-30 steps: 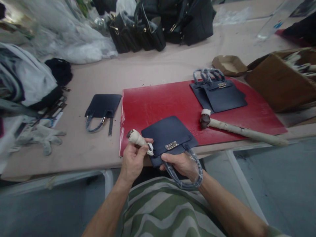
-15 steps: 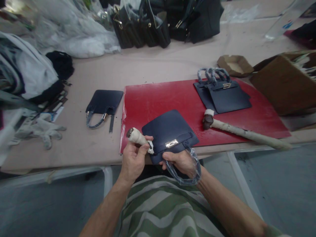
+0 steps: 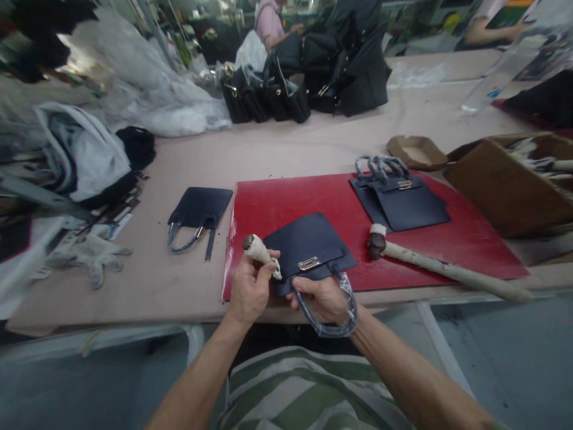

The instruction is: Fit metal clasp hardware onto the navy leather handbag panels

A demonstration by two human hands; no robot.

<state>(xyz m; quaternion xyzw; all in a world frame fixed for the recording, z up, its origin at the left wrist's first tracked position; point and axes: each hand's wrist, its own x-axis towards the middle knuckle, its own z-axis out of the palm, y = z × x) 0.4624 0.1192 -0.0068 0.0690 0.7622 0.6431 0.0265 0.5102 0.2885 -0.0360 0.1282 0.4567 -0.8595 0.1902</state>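
Note:
My left hand is closed around a short tool wrapped in whitish tape; its lower tip meets the left edge of a navy handbag panel, and what kind of tool it is I cannot make out. The panel bears a gold metal clasp and a plastic-wrapped handle. With thumb on top and fingers beneath, my right hand grips the panel near its handle, the loop hanging over the wrist. Part of the panel lies over a red board.
A hammer rests on the board's right side, below stacked navy panels. Another panel and a glove lie to the left. Brown boxes stand right; black handbags and people are behind.
The view has tilted up, bringing people at the back into sight. Both hands keep the same hold on the taped tool and the panel.

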